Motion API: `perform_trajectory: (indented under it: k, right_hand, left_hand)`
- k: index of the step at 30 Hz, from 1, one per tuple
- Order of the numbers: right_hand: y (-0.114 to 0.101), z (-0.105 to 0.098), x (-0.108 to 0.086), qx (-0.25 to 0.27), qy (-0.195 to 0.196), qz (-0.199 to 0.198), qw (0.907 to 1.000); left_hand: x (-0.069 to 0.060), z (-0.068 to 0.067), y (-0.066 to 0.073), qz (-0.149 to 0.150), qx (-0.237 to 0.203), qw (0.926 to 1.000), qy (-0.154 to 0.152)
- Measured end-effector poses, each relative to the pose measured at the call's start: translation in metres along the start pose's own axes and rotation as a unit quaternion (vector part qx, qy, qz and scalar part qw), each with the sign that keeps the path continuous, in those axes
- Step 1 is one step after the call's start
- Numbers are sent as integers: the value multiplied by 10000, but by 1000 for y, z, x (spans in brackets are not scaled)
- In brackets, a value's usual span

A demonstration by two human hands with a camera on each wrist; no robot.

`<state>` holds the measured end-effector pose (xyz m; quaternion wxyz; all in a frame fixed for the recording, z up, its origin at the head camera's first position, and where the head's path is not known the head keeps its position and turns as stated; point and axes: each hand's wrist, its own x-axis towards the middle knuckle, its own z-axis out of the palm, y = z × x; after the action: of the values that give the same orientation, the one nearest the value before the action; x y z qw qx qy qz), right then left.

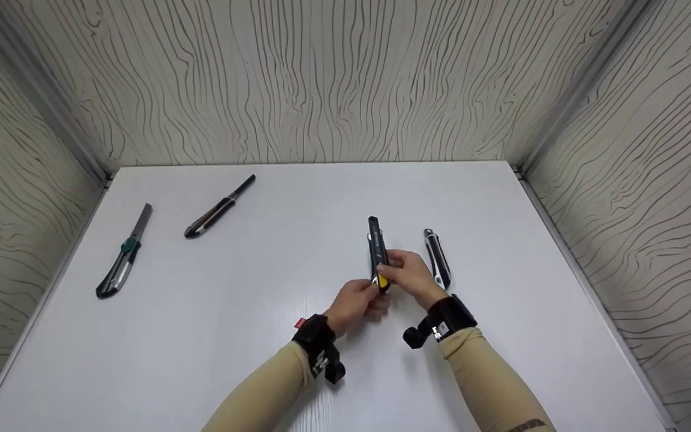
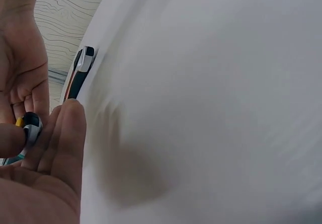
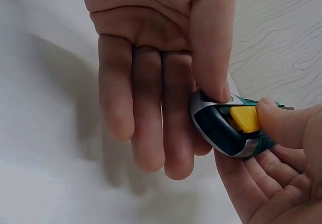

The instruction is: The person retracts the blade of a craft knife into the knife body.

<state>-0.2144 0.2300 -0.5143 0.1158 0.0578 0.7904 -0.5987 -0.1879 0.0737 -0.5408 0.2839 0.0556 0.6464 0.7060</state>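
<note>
Both hands grip a dark cutter knife [image 1: 376,243] with a yellow part near its lower end; silver edges show beside it, and whether they belong to a second knife I cannot tell. The left hand [image 1: 354,305] pinches the near end between thumb and index finger, its other fingers stretched out in the right wrist view. My right hand [image 1: 411,276] has its thumb on the yellow piece [image 3: 245,119] and its fingers curled beneath the silver-and-teal body [image 3: 216,128]. In the left wrist view the knife end [image 2: 33,126] is partly hidden by the left thumb.
Just right of the hands lies a silver-and-black cutter [image 1: 438,259]. Two cutters with extended blades lie further left, one dark and silver [image 1: 216,214], one with a green slider [image 1: 122,264]. The white table [image 1: 201,336] has patterned panels behind and at both sides.
</note>
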Motion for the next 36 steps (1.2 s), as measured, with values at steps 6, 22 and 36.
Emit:
perform_trajectory:
  k: [6, 22, 36]
  right_hand:
    - [5, -15, -1, -56, 130, 121, 9998]
    - [17, -35, 2, -233, 240, 510, 9981]
    - [24, -47, 5, -1695, 809, 584, 9805]
  left_hand:
    - [11, 11, 4, -176, 206, 9996, -9]
    - [22, 27, 0, -383, 305, 9986, -183]
    - [8, 23, -4, -359, 444, 9984, 17]
